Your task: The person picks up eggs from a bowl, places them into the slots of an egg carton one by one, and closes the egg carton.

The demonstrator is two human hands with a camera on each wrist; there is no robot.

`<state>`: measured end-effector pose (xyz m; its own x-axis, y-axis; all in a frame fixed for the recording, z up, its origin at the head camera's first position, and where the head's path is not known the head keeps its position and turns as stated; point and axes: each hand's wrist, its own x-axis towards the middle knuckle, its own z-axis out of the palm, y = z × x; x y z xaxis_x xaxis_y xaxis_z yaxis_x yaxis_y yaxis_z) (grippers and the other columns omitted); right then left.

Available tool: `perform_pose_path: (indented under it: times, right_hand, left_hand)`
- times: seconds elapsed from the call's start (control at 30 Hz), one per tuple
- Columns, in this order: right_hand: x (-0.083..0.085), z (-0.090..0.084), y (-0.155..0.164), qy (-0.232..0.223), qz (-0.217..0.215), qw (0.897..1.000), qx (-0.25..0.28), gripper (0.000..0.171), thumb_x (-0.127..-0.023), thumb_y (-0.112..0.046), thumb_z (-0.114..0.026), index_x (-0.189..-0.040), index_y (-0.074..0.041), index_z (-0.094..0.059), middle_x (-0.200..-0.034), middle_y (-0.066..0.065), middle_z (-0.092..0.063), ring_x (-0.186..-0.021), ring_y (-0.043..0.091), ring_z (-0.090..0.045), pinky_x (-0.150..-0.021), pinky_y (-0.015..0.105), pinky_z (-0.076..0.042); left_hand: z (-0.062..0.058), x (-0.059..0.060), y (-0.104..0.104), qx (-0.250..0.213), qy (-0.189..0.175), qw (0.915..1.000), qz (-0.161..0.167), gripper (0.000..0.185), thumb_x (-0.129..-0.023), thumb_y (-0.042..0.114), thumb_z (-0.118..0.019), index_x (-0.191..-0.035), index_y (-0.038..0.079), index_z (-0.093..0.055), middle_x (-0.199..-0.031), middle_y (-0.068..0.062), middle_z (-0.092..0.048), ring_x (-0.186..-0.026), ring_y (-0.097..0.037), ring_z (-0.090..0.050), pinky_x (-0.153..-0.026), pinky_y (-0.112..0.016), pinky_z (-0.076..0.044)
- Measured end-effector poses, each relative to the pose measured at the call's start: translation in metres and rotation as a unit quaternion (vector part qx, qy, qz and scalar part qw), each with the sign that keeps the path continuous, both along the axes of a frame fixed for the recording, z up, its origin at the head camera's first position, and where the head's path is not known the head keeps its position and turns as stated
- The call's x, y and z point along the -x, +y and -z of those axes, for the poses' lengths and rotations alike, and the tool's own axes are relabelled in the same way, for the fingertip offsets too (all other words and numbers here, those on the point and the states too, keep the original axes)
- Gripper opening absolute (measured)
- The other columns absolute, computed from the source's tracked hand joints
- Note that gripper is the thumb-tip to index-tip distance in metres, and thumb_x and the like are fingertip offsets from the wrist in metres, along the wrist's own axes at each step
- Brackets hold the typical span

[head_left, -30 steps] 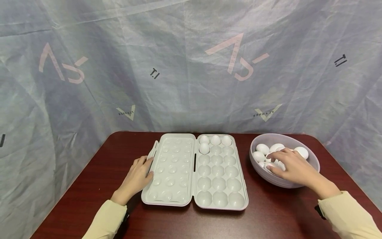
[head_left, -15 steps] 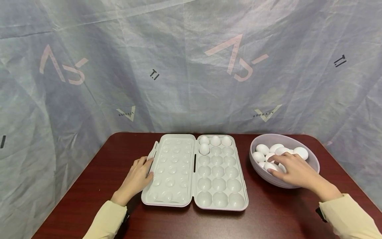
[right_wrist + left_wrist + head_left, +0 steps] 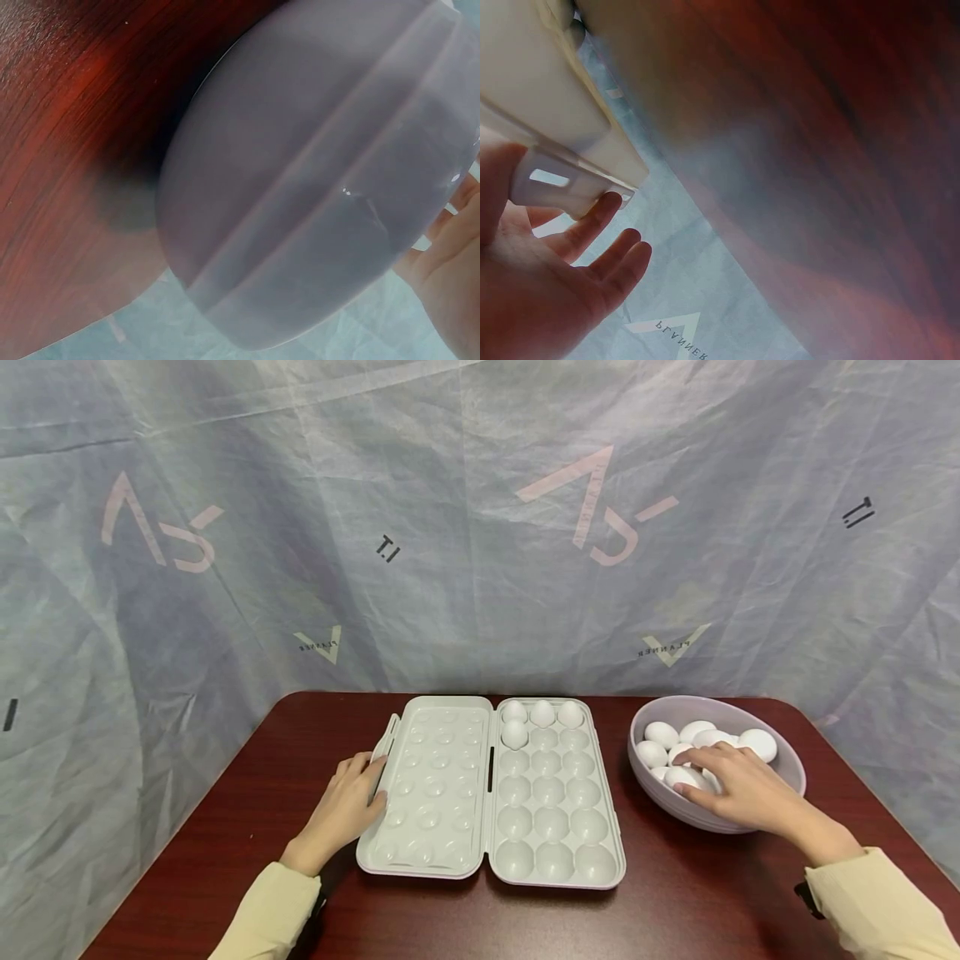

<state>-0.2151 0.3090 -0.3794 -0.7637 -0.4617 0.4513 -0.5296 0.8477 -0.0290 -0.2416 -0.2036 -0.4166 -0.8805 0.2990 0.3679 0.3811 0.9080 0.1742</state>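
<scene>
An open pale green egg tray lies on the table, its lid (image 3: 435,777) to the left and its cupped base (image 3: 551,852) to the right. Three white eggs (image 3: 542,713) fill the base's far row and one more sits behind the left one. A grey bowl (image 3: 660,802) at the right holds several white eggs. My right hand (image 3: 693,777) reaches into the bowl, with fingers and thumb curled round an egg (image 3: 678,775) at its near left. My left hand (image 3: 371,781) rests with straight fingers against the lid's left edge, by the latch tab (image 3: 555,187).
The dark red table (image 3: 675,893) ends at a rounded far edge in front of a grey printed backdrop (image 3: 480,527). The right wrist view shows mostly the bowl's outer wall (image 3: 315,187) from below.
My right hand's fingers, spread over the eggs a second ago, have drawn together round one egg at the bowl's near left. The left hand and tray have not moved.
</scene>
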Motion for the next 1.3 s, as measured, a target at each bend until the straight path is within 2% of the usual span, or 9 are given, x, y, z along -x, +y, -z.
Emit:
perform_pose_path:
  times: [0.17, 0.4, 0.57, 0.77, 1.0, 1.3]
  right_hand:
    - [0.002, -0.001, 0.0, 0.017, -0.013, 1.0, 0.0, 0.029, -0.069, -0.027, -0.074, -0.096, -0.02, -0.066, -0.087, -0.005, -0.06, -0.082, 0.015, -0.055, -0.066, 0.038, -0.039]
    - [0.005, -0.007, -0.001, 0.038, -0.037, 0.999, 0.009, 0.035, -0.066, -0.024, -0.076, -0.099, -0.018, -0.068, -0.083, -0.007, -0.055, -0.073, 0.013, -0.049, -0.063, 0.034, -0.036]
    - [0.009, -0.015, -0.007, 0.013, -0.017, 1.0, 0.023, 0.036, -0.067, -0.024, -0.076, -0.099, -0.013, -0.065, -0.086, -0.005, -0.058, -0.078, 0.017, -0.052, -0.065, 0.033, -0.037]
    - [0.019, -0.024, -0.017, 0.002, 0.001, 0.999, 0.045, 0.033, -0.065, -0.024, -0.078, -0.088, -0.013, -0.057, -0.083, -0.003, -0.059, -0.08, 0.02, -0.052, -0.065, 0.033, -0.036]
    - [0.034, -0.032, -0.038, 0.013, -0.036, 0.999, 0.034, 0.034, -0.066, -0.022, -0.074, -0.094, -0.009, -0.06, -0.09, 0.004, -0.062, -0.091, 0.027, -0.054, -0.076, 0.044, -0.04]
    - [0.054, -0.033, -0.07, -0.019, -0.06, 0.998, 0.02, 0.031, -0.071, -0.024, -0.073, -0.098, -0.013, -0.064, -0.09, 0.001, -0.059, -0.088, 0.025, -0.051, -0.073, 0.04, -0.04]
  left_hand:
    - [-0.001, 0.0, 0.0, -0.002, 0.003, 1.0, -0.001, 0.048, -0.079, 0.011, -0.064, -0.123, -0.003, -0.054, -0.119, -0.023, -0.051, -0.109, -0.042, -0.047, -0.082, -0.052, -0.041]
    - [-0.001, 0.0, 0.001, 0.002, -0.002, 1.0, -0.001, 0.048, -0.079, 0.011, -0.064, -0.124, -0.003, -0.053, -0.119, -0.023, -0.051, -0.11, -0.043, -0.046, -0.083, -0.052, -0.041]
    - [0.0, 0.001, 0.0, 0.0, -0.001, 1.0, -0.002, 0.048, -0.079, 0.011, -0.064, -0.124, -0.003, -0.053, -0.119, -0.023, -0.051, -0.11, -0.042, -0.046, -0.082, -0.052, -0.042]
    - [0.0, 0.001, 0.0, 0.002, -0.001, 1.0, -0.004, 0.048, -0.079, 0.012, -0.064, -0.124, -0.003, -0.054, -0.119, -0.022, -0.051, -0.11, -0.042, -0.046, -0.082, -0.052, -0.041]
    - [0.001, 0.001, -0.001, 0.001, -0.003, 1.0, -0.003, 0.048, -0.079, 0.012, -0.064, -0.124, -0.002, -0.053, -0.119, -0.022, -0.051, -0.11, -0.042, -0.046, -0.082, -0.051, -0.042]
    - [-0.001, 0.002, 0.0, 0.004, -0.004, 1.0, -0.002, 0.048, -0.08, 0.012, -0.064, -0.124, -0.003, -0.053, -0.119, -0.023, -0.05, -0.11, -0.042, -0.046, -0.082, -0.052, -0.042]
